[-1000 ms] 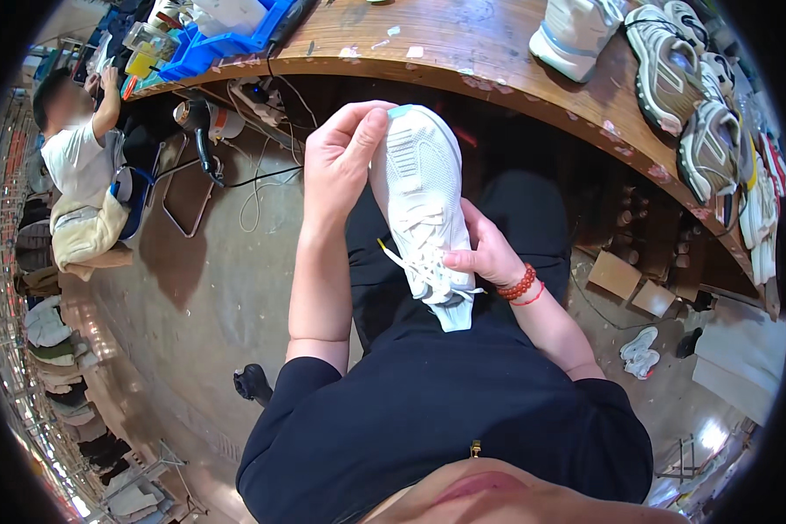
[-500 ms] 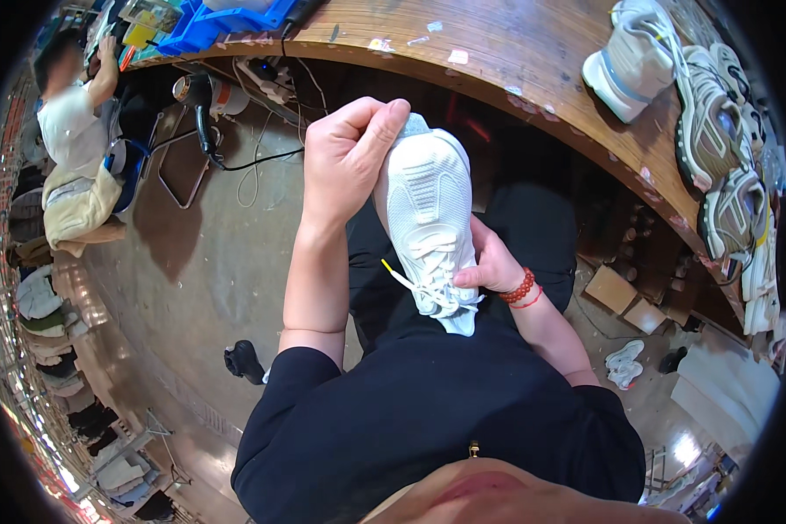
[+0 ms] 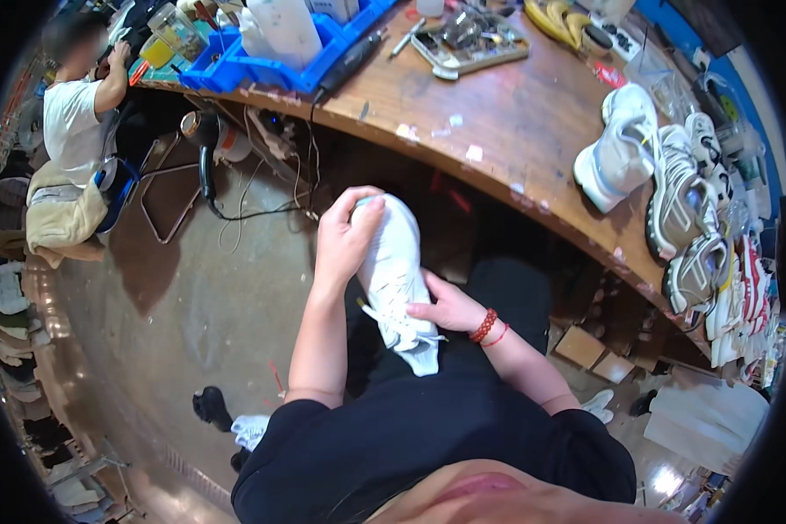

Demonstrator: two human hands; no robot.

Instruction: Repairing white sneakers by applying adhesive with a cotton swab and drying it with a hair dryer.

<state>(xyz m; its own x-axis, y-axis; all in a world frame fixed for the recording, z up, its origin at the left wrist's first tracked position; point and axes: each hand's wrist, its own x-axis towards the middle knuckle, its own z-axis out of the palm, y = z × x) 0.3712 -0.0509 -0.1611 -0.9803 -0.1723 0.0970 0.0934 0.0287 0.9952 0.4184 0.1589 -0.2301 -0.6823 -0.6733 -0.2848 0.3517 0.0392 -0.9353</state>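
A white lace-up sneaker (image 3: 393, 253) is held over my lap, toe pointing away from me and heel close to my black shirt. My right hand (image 3: 450, 306), with red beads at the wrist, grips its right side near the laces, thumb on top. My left hand (image 3: 349, 234) is closed at the toe's left edge, its thumb pressed down there. A bit of grey-blue cloth shows under that thumb, mostly hidden by the fingers. One lace end with a yellowish tip sticks out on the left.
A wooden workbench (image 3: 489, 148) curves ahead, bearing blue bins (image 3: 301, 74), a metal tray (image 3: 472, 52) and several sneakers (image 3: 616, 153) at right. A hair dryer (image 3: 203, 148) hangs at the bench's left. A person (image 3: 74, 113) sits far left. Shoes (image 3: 211, 409) lie on the floor.
The view has shifted, showing more of the bench top. Both hands and the sneaker appear lower and further left. The grey cloth at the toe is now more covered by my left hand.
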